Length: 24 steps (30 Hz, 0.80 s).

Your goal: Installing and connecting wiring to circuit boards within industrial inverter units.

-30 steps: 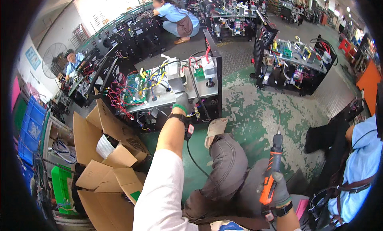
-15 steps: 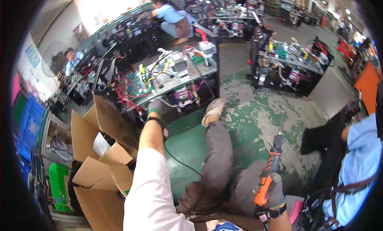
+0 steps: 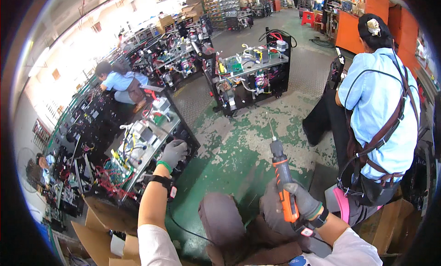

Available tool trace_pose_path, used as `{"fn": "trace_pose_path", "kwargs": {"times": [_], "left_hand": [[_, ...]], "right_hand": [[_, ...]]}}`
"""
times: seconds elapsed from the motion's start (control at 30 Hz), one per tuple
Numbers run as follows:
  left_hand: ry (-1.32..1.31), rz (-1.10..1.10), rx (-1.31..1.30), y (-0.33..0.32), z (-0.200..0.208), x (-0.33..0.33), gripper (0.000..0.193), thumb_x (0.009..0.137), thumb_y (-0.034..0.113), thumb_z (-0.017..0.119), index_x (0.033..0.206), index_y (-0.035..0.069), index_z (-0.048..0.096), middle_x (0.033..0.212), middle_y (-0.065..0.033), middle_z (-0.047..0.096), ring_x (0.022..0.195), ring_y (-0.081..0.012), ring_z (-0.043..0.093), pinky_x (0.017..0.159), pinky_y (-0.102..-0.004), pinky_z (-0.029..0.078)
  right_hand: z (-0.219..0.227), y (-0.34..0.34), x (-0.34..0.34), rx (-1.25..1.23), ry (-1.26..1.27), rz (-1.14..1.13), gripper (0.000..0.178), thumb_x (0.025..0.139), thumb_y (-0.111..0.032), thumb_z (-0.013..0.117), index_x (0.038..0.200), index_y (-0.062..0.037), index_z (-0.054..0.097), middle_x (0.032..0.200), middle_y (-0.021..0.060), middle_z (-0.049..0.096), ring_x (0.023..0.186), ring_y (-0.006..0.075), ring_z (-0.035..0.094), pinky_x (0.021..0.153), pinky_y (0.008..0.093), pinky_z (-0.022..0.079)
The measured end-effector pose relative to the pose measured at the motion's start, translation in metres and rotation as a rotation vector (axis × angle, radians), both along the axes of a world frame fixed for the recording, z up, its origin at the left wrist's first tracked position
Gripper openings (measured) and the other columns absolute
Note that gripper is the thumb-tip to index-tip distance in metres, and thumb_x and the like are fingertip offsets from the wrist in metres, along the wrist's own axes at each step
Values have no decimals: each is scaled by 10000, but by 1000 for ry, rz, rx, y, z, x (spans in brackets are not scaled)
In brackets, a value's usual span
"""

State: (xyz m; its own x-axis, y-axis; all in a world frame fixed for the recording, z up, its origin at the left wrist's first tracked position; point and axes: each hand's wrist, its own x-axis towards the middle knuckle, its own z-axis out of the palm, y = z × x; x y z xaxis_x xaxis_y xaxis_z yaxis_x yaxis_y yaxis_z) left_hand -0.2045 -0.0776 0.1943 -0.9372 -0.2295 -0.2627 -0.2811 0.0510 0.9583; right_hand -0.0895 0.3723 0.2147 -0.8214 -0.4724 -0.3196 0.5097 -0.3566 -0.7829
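My right hand [image 3: 301, 200], in a grey glove, is wrapped round an orange and black electric screwdriver [image 3: 284, 176]. Its long thin bit points up and away, touching nothing, above the floor. My left hand [image 3: 174, 152], also gloved, is at the front edge of an open machine chassis [image 3: 158, 136] on my left. Its fingers are curled; whatever they may hold is hidden. On the chassis, a metal tray carries a green circuit board [image 3: 120, 173], grey boxy parts and red, yellow and white wires. A dark cable runs from near my left wrist towards my lap.
A second open chassis [image 3: 251, 75] stands ahead. Close on my right sits a co-worker [image 3: 381, 109] in a light blue shirt; another person [image 3: 121, 84] crouches at far left. An open cardboard box [image 3: 98, 236] is at lower left. Worn green floor [image 3: 220, 160] lies between.
My view has swung right, bringing the co-worker fully in. My left hand has moved from the chassis's lower left corner towards its right end. The screwdriver stays in my right hand.
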Motion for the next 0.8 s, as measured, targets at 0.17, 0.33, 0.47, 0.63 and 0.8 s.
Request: {"fn": "trace_pose_path", "kwargs": {"times": [0.17, 0.33, 0.47, 0.63, 0.8], "left_hand": [[8, -127, -580, 42, -15, -108, 407, 873, 227, 599, 1192, -17, 532, 969, -92, 638, 758, -192, 622, 661, -306, 505], [-26, -30, -826, 53, -33, -226, 449, 824, 258, 622, 1186, 2, 553, 931, -128, 665, 755, -218, 650, 691, -328, 513], [-47, 83, -887, 50, -64, -321, 514, 778, 315, 648, 1196, 32, 553, 1037, -174, 651, 932, -295, 633, 807, -382, 490], [-85, 272, -882, 43, -114, -428, 616, 735, 363, 682, 1239, 50, 519, 1157, -185, 620, 1097, -333, 584, 929, -405, 447], [58, 241, -762, 28, -141, -495, 632, 728, 359, 662, 1272, 72, 517, 1175, -203, 607, 1117, -352, 570, 945, -415, 439]], "right_hand": [[4, -11, -36, 10, 31, 46, 397, 858, -305, 561, 1066, 31, 522, 851, 143, 621, 610, 232, 617, 592, 344, 527], [-9, -47, -106, -140, -255, 139, 420, 858, -368, 550, 1091, -20, 516, 834, 89, 594, 691, 207, 613, 642, 332, 516], [-44, -61, -153, 37, -335, 192, 455, 837, -445, 567, 1065, -54, 511, 825, 73, 579, 692, 204, 602, 635, 358, 506], [-86, -63, -196, 22, -980, -41, 389, 835, -402, 598, 1027, -73, 519, 783, 70, 563, 666, 196, 599, 593, 347, 523], [-75, -49, -210, -113, -828, -244, 366, 870, -436, 547, 1002, -94, 547, 751, 49, 559, 664, 190, 579, 598, 323, 500]]}}
